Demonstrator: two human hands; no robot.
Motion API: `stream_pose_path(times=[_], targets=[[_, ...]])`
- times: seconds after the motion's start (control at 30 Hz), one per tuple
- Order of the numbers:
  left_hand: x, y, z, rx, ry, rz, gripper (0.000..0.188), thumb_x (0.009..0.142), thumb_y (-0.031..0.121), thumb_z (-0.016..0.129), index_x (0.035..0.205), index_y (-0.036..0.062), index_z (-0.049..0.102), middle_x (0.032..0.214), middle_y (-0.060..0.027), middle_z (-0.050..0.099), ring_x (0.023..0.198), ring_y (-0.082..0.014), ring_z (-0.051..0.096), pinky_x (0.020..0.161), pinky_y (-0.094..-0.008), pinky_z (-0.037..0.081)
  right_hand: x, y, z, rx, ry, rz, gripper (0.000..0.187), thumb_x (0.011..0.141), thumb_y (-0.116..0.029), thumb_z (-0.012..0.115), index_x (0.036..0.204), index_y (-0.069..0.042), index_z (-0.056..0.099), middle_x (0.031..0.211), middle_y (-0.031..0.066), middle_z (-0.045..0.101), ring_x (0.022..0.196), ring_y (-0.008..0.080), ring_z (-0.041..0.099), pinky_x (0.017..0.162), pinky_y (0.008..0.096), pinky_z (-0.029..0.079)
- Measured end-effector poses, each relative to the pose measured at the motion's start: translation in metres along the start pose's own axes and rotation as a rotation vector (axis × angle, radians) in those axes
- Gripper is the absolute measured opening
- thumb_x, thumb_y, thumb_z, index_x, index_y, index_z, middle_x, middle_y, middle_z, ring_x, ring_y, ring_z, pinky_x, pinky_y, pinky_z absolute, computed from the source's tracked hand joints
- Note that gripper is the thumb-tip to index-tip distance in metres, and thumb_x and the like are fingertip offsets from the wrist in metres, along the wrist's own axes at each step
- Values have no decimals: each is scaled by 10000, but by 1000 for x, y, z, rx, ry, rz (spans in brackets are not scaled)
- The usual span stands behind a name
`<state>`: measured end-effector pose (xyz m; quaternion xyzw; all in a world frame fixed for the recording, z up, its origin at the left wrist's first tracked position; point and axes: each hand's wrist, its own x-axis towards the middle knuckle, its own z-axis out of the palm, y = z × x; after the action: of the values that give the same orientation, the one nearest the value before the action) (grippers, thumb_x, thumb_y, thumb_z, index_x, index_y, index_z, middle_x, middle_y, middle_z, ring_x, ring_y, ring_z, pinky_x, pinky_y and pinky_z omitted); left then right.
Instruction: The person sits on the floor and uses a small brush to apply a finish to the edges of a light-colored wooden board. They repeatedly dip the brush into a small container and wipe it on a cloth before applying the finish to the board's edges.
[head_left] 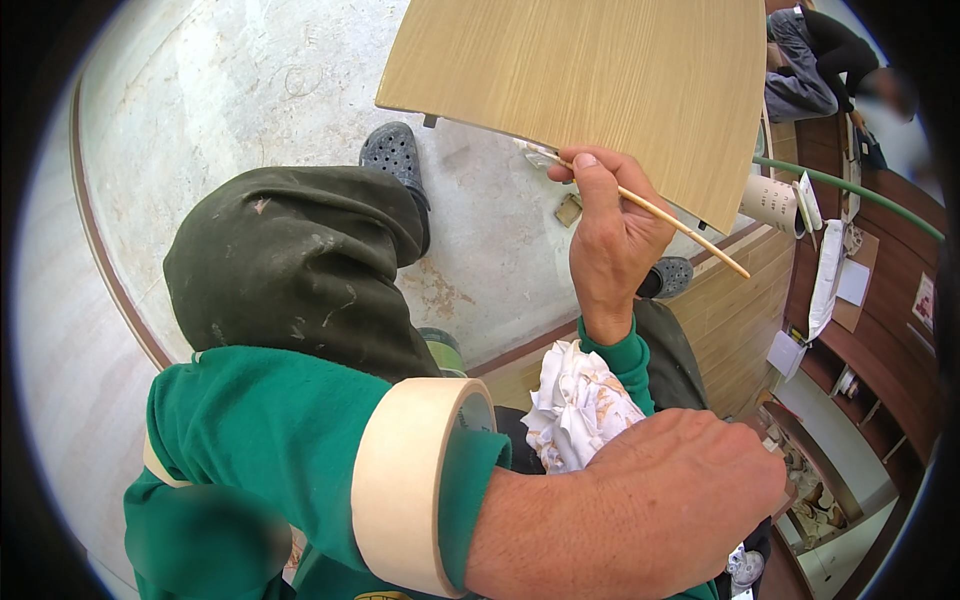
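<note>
A thin wooden stick (pixel 690 233), like a brush handle, is pinched between the thumb and fingers of my right hand (pixel 618 205). Its far end, where something pale shows, lies at the lower edge of a wood-grain panel (pixel 600 70). My left arm crosses in front of me, and my left hand (pixel 705 465) is curled closed with its fingertips hidden underneath. Between that forearm and my right sleeve is a crumpled white cloth (pixel 578 405) with brown smears; what holds it is hidden. Around my left forearm sits a wide roll of masking tape (pixel 405 485).
My grey clog (pixel 395 155) stands on the stained pale floor (pixel 270 90). A small square thing (pixel 568 210) lies under the panel's edge. To the right are a green hose (pixel 850 187), a printed white cylinder (pixel 770 203) and brown shelving (pixel 875 395). Another person (pixel 815 65) bends over at upper right.
</note>
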<state>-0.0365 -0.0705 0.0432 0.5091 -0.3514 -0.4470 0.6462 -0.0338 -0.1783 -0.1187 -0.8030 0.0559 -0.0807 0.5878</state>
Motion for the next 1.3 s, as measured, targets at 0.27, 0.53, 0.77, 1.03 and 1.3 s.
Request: stream_pose_path(times=[0.27,0.53,0.77,1.03,1.3], targets=[[3,1,9,56,-9,-62,107,718,19,649,725,-74,700,685,-216,692,598,-302,702,554,-394,566,0,-6,4,69,42,52,143,925,-101,671,875,-1,760,779,65,744,799,167,645,800,329,488],[3,-14,26,51,144,-42,108,800,74,705,825,-30,688,838,-238,708,832,-431,709,717,-497,558,-4,-6,-8,62,-20,37,140,931,-73,647,892,15,749,784,75,736,783,149,654,766,303,495],[-1,-26,34,60,129,18,446,980,281,658,729,-86,634,648,-253,620,646,-466,642,610,-509,534,-6,-12,-26,156,44,46,152,950,-57,629,936,40,745,829,93,740,808,138,672,782,285,514],[1,-29,37,71,156,22,448,967,287,675,712,-79,633,647,-259,622,655,-470,645,614,-508,534,-4,2,-14,165,27,2,166,968,-90,643,970,37,750,842,97,744,805,128,657,759,288,509],[1,-28,38,74,142,31,439,960,284,680,715,-79,645,650,-261,623,650,-467,639,617,-511,528,-4,3,-8,84,34,7,165,943,-124,663,924,2,767,808,71,747,821,161,632,809,333,479]])
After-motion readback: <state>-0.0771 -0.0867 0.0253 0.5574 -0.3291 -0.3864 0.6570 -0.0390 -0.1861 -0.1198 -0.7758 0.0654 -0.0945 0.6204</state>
